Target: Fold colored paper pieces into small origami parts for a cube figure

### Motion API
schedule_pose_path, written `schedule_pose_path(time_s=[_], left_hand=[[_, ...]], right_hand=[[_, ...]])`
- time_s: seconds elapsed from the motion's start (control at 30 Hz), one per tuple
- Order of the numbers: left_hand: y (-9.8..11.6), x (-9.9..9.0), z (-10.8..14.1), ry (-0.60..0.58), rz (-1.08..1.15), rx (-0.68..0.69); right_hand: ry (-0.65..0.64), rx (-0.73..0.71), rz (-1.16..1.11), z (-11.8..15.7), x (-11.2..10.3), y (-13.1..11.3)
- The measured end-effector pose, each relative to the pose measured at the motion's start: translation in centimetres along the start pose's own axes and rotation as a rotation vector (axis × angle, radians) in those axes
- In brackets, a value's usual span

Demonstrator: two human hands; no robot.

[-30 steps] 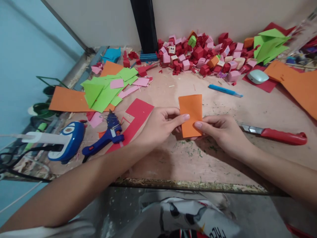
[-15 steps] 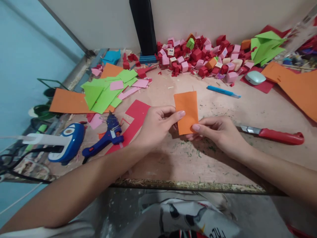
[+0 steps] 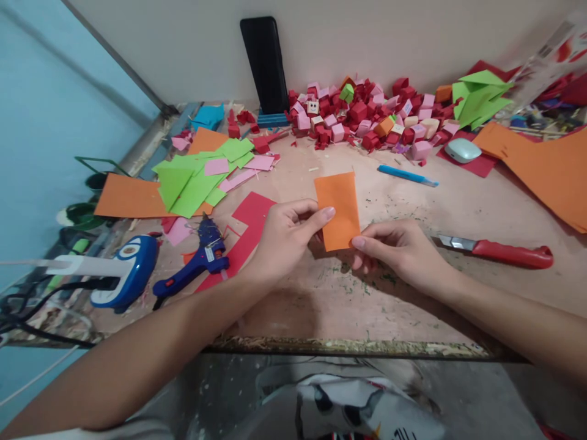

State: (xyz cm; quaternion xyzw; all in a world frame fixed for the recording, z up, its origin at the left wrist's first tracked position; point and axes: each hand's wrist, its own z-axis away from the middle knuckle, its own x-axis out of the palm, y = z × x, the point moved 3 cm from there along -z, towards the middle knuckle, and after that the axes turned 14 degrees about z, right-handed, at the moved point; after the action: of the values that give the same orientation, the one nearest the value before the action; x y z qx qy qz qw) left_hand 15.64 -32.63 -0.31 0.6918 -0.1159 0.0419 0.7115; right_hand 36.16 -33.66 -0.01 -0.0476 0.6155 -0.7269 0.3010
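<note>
An orange foam sheet piece [image 3: 338,201], a small upright rectangle, is held above the table between both hands. My left hand [image 3: 293,235] pinches its left edge, thumb in front and fingers behind. At its lower right corner, the thumb and forefinger of my right hand [image 3: 397,247] grip the edge, the other fingers curled below. Right of that hand lies a utility knife [image 3: 511,252] with a red handle and its blade out. A blue glue gun [image 3: 202,260] rests left of my left hand, by a cut red sheet [image 3: 250,211].
Red and pink foam cubes [image 3: 358,113] are heaped along the back, beside a black phone [image 3: 266,64] on a stand. Green sheets [image 3: 192,177] lie at the left, orange sheets [image 3: 545,168] at the right. A blue pen [image 3: 407,175] lies behind the hands. A blue-white power strip [image 3: 126,269] has cables.
The view has shifted slightly, showing more of the phone's top. Both hands still hold the orange piece; the right fingers under its lower corner have moved and show more at its edge.
</note>
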Motion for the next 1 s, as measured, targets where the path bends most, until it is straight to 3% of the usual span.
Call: schedule_pose_path(time_s=[0.27, 0.53, 1.0], left_hand=[[0.2, -0.3, -0.2, 0.030, -0.010, 0.019], [0.4, 0.6, 0.0, -0.103, -0.077, -0.036], [0.2, 1.0, 0.4, -0.189, -0.055, -0.081]], right_hand=[[-0.050, -0.050, -0.001, 0.0, -0.1, -0.1], [-0.058, -0.019, -0.056, 0.2, -0.1, 0.0], [0.031, -0.068, 0.015, 0.1, -0.6, -0.1]])
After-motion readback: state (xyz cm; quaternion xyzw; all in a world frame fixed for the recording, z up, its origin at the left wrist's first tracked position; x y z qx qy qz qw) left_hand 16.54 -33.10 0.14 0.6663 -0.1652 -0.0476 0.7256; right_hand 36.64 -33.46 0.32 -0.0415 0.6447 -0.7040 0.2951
